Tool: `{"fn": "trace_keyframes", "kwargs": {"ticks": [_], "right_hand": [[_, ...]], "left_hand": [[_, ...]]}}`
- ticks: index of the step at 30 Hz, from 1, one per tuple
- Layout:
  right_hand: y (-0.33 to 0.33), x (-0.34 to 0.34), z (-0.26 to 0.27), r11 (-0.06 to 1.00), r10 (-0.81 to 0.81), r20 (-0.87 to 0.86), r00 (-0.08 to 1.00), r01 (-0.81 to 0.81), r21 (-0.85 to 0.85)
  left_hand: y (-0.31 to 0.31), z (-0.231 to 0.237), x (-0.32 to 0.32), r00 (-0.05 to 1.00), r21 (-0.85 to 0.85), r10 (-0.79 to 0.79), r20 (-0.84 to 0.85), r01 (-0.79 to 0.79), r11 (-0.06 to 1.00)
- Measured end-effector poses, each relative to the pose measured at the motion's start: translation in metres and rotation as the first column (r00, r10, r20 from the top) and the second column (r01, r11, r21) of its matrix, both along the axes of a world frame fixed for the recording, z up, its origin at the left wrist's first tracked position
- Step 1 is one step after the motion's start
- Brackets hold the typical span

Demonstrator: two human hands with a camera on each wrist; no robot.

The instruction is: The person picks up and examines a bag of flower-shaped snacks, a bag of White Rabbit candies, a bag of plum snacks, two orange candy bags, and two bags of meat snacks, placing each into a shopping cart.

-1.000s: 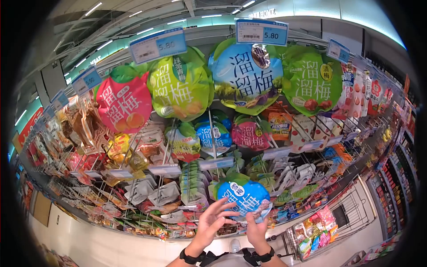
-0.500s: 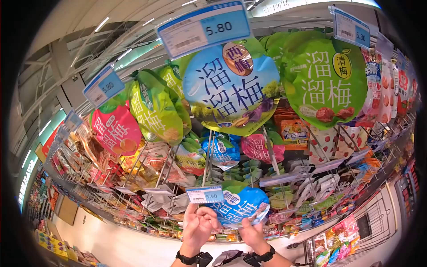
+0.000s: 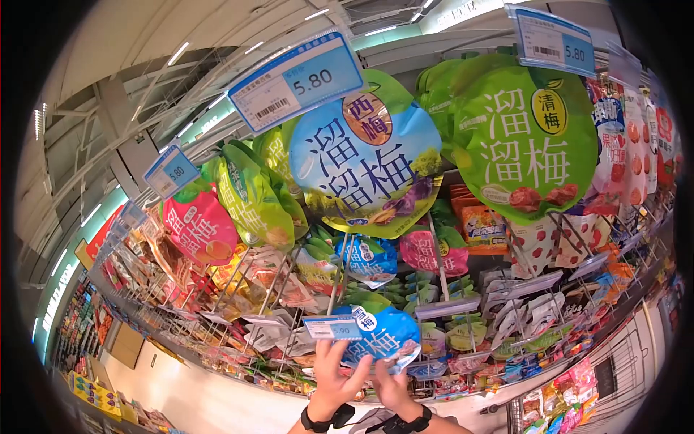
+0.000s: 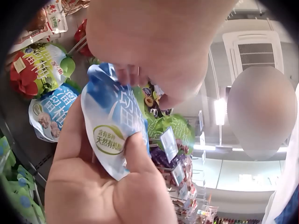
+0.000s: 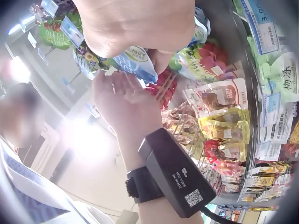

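A blue bag of plums (image 3: 383, 340) is held low in front of the hanging racks in the head view. My right hand (image 3: 392, 387) grips its lower edge, and in the left wrist view the thumb (image 4: 138, 151) presses on the pack's front beside a green oval label. My left hand (image 3: 336, 376) touches the bag's left side, its fingers pointing up and its thumb spread toward the right hand. A small 5.90 price tag (image 3: 334, 328) overlaps the bag's upper left, right above the left fingertips. In the right wrist view the left hand (image 5: 121, 95) is at the bag's end.
Large plum bags, one light blue (image 3: 369, 163) and one green (image 3: 528, 137), hang close above on metal hooks. Price tags (image 3: 296, 79) stick out in front of them. More snack packs fill the lower rows. A wire cart (image 3: 515, 414) holding snacks stands at the right.
The head view has come closer to the rack and swung sideways. The blue bag stays in my right hand. My left fingers were curled half a second ago and now stretch upward.
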State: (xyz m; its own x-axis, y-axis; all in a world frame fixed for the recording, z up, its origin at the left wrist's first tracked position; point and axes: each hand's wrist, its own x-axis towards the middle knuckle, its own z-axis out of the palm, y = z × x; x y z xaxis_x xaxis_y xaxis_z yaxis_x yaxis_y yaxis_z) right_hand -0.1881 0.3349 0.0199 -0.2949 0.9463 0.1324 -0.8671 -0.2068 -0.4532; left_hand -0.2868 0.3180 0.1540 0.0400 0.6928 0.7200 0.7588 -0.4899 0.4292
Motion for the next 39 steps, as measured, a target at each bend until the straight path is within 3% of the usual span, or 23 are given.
{"fn": "trace_keyframes", "kwargs": {"ticks": [2,4,12,17,22,24,25,28,30,32,34,36,38,39], "right_hand": [[0.001,-0.002,0.002,0.997,-0.024,0.011,1.0,0.023,0.069],[-0.001,-0.002,0.007,0.99,-0.049,0.073,0.996,0.039,0.134],[-0.004,0.002,0.018,0.985,-0.049,0.238,0.97,0.007,0.174],[0.008,0.008,0.009,0.985,-0.007,0.376,0.927,-0.058,0.163],[0.007,0.003,0.024,0.966,-0.16,0.362,0.918,0.07,0.248],[0.004,0.008,0.019,0.966,-0.208,0.461,0.863,0.107,0.235],[0.0,0.012,0.018,0.963,-0.256,0.584,0.77,0.152,0.222],[-0.02,0.027,0.005,0.966,-0.257,0.628,0.735,0.182,0.183],[-0.034,0.031,-0.014,0.933,-0.353,0.631,0.691,0.313,0.179],[-0.047,0.016,-0.006,0.833,-0.518,0.694,0.501,0.481,0.275],[-0.062,0.02,-0.005,0.816,-0.536,0.704,0.466,0.5,0.29],[-0.085,0.028,-0.015,0.797,-0.55,0.716,0.43,0.528,0.294],[-0.119,0.032,-0.035,0.777,-0.473,0.728,0.496,0.624,0.081],[-0.135,0.032,-0.042,0.751,-0.515,0.739,0.435,0.645,0.143]], "left_hand": [[0.002,0.004,0.009,0.999,-0.078,0.034,0.017,-0.033,0.996],[0.005,0.004,0.012,0.975,-0.029,0.135,-0.174,-0.143,0.989],[0.02,-0.011,0.0,0.968,0.015,0.098,-0.229,-0.097,0.995],[0.04,-0.004,-0.009,0.983,-0.052,-0.043,-0.181,0.034,0.998],[0.07,0.01,-0.022,0.973,-0.099,-0.043,-0.227,0.02,0.995],[0.087,0.007,-0.029,0.975,-0.081,-0.054,-0.215,0.037,0.996],[0.094,0.005,-0.034,0.967,-0.074,-0.065,-0.245,0.048,0.996],[0.111,-0.01,-0.042,0.982,-0.172,-0.134,-0.134,0.111,0.979],[0.112,-0.025,-0.051,0.969,-0.199,-0.223,-0.102,0.2,0.959],[0.105,-0.036,-0.054,0.964,-0.195,-0.253,-0.084,0.233,0.953],[0.088,-0.043,-0.058,0.94,-0.254,-0.34,-0.017,0.324,0.911],[0.064,-0.058,-0.059,0.894,-0.515,-0.43,0.127,0.43,0.742],[0.042,-0.079,-0.058,0.84,-0.463,-0.537,0.078,0.507,0.727],[0.031,-0.083,-0.056,0.774,-0.439,-0.614,0.154,0.611,0.659]]}}
